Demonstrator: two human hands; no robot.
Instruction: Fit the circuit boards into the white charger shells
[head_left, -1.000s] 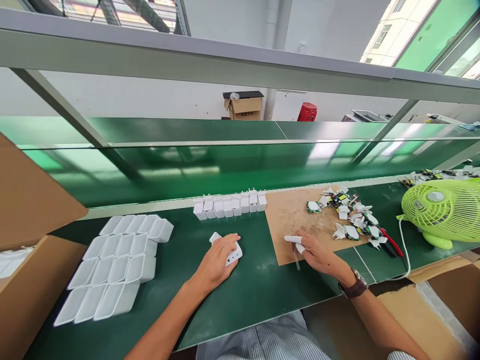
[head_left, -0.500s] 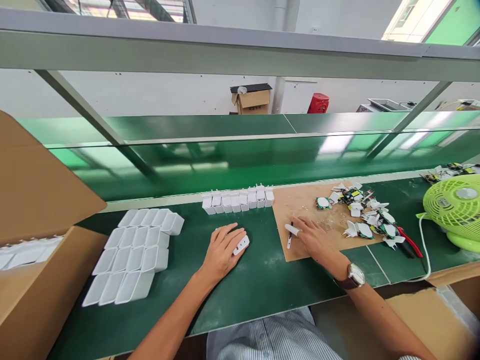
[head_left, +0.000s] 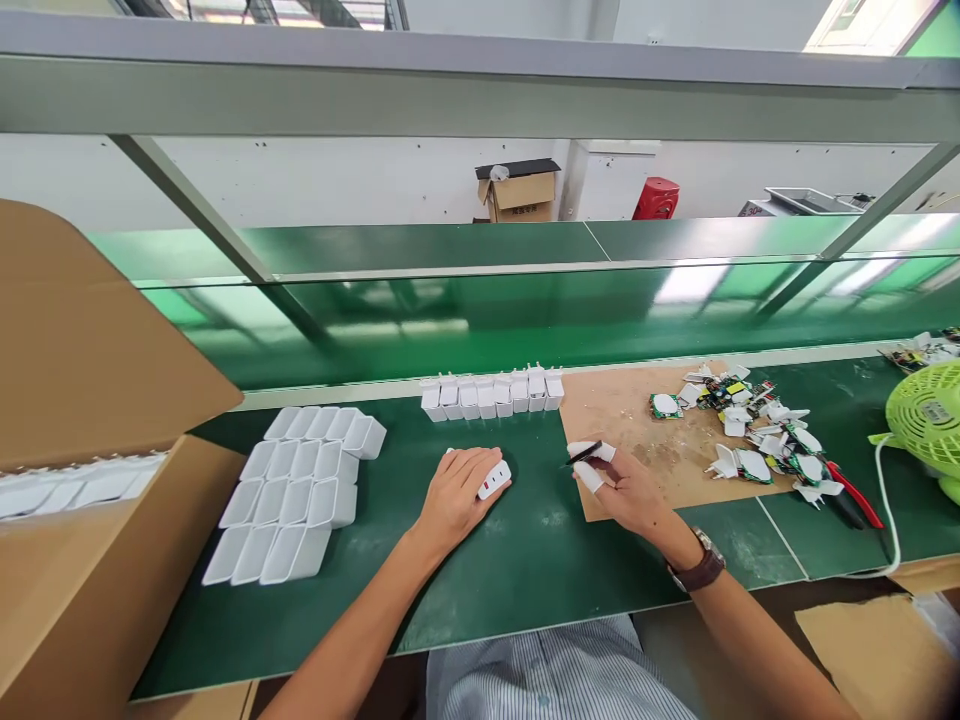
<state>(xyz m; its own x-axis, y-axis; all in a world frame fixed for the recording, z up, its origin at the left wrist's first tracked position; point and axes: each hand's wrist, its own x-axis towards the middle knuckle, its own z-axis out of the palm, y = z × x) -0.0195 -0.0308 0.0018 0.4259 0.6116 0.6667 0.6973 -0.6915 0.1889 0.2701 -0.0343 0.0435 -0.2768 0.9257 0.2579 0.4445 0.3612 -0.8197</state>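
My left hand is closed over a white socket adapter, pressed against the green bench top. Slots and a small red part show on the adapter's exposed face. White covers sit on the thumb and a finger of my right hand. That hand pinches a thin, dark, pen-like tool above the left edge of a brown cardboard sheet; its exact kind is unclear. Beyond my hands stands a row of white plastic housings. On the sheet lies a pile of circuit boards with white parts.
Rows of white open casings cover the bench's left side, beside an open cardboard box. To the right are red-and-black pliers and a green fan with a white cable. A metal frame bar crosses overhead.
My right hand has picked up the thin tool from the cardboard sheet and now holds it raised. My left hand stays on the socket adapter. The whole view has shifted slightly.
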